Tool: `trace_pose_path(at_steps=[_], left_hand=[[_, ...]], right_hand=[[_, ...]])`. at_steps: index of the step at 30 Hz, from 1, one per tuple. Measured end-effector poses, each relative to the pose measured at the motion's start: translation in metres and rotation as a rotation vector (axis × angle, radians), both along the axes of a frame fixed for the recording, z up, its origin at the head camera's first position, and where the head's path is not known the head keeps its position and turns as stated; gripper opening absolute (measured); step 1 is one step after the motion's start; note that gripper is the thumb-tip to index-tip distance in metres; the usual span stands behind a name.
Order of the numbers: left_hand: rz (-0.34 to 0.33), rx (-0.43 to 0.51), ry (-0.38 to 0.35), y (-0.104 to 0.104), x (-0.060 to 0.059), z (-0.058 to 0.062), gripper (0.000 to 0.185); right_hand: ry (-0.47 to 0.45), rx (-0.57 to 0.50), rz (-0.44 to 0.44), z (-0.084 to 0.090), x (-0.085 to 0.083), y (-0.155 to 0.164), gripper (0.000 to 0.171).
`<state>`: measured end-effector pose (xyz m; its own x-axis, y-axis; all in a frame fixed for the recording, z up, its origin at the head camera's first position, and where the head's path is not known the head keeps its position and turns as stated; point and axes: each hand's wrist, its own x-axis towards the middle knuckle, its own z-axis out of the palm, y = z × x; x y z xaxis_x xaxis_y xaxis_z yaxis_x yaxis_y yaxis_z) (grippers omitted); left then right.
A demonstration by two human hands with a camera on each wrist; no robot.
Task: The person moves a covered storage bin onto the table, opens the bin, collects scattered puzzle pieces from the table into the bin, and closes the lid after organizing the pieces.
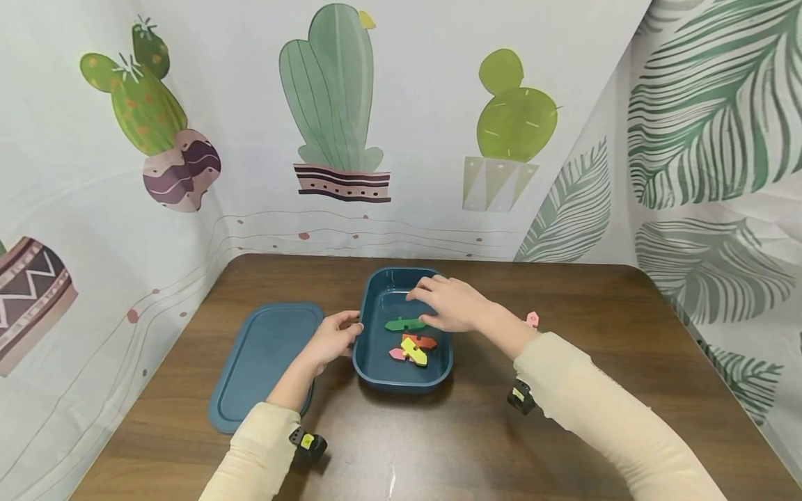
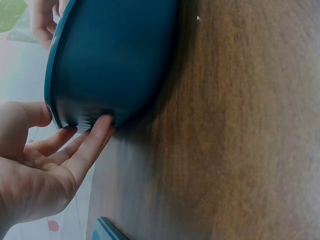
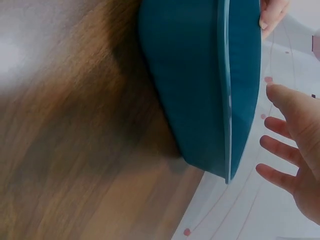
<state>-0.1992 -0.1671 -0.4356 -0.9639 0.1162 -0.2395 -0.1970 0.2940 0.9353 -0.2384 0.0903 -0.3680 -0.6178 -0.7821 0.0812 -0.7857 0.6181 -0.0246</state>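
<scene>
A deep teal rectangular plastic tray (image 1: 376,362), rounded at the corners, sits mid-table with its long axis from 12 to 6 o'clock. Four flat foam pieces lie inside: green (image 1: 404,324), orange (image 1: 421,341), yellow (image 1: 413,351), pink (image 1: 397,354). The right hand (image 1: 452,303) hovers over it, fingers spread; the left hand (image 1: 332,337), relaxed, touches its 9 o'clock wall. One teal lid (image 1: 263,362) lies beside.

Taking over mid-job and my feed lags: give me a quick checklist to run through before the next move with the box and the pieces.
1. Box flat on the table: ok.
2. Left hand steadying the box wall, fingertips touching it: ok.
3. Right hand open above the box, holding nothing: ok.
4. Green piece, orange piece, yellow piece inside the box: ok.
5. Pink piece lies on the table outside the box: not ok.
6. Lid off, lying beside the box: ok.
</scene>
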Motion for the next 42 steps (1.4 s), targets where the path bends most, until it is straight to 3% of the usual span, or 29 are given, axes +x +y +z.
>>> trace_pose_path(at_steps=[20,42], left_hand=[[-0.001,0.013,-0.004,-0.002,-0.001,-0.001,0.042],[-0.001,0.001,0.0,0.0,0.0,0.0,0.042]], right_hand=[[0.066,-0.075,-0.021,0.009,0.009,0.032,0.038],[0.049,-0.11,-0.143,-0.006,0.012,0.077,0.037]])
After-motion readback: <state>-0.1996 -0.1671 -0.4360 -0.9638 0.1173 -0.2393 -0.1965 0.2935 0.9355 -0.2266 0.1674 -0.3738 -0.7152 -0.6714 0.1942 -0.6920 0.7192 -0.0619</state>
